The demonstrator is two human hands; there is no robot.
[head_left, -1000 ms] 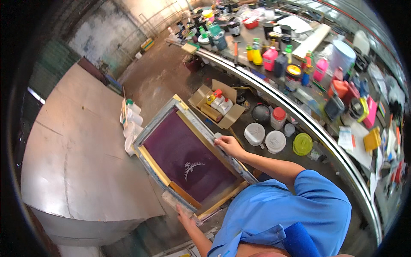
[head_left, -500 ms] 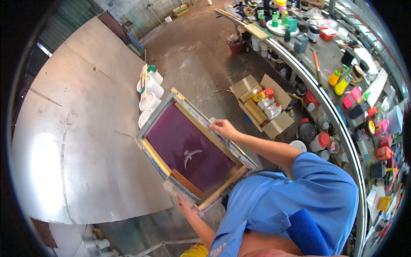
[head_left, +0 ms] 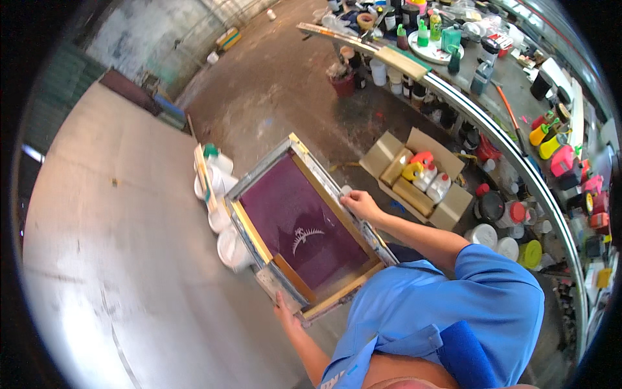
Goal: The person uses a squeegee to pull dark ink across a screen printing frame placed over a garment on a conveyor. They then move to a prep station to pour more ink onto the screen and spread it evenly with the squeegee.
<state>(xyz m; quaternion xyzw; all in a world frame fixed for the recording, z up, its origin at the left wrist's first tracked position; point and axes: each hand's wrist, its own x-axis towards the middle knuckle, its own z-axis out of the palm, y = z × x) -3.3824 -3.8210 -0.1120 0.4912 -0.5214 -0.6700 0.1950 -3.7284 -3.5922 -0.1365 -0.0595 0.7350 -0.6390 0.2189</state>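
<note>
In front of the blue shirt [head_left: 447,285], the screen [head_left: 311,223] is held up aslant, close to the tubs [head_left: 233,249] on its left. Best, I'd say, to keep it steady and clear of them, fingers off the purple mesh [head_left: 278,191]. The right hand [head_left: 361,206] grips the right rail, forearm sloping in from the right; the left hand [head_left: 289,316], reaching up from below, holds the lower-left corner, fingers partly hidden.
</note>
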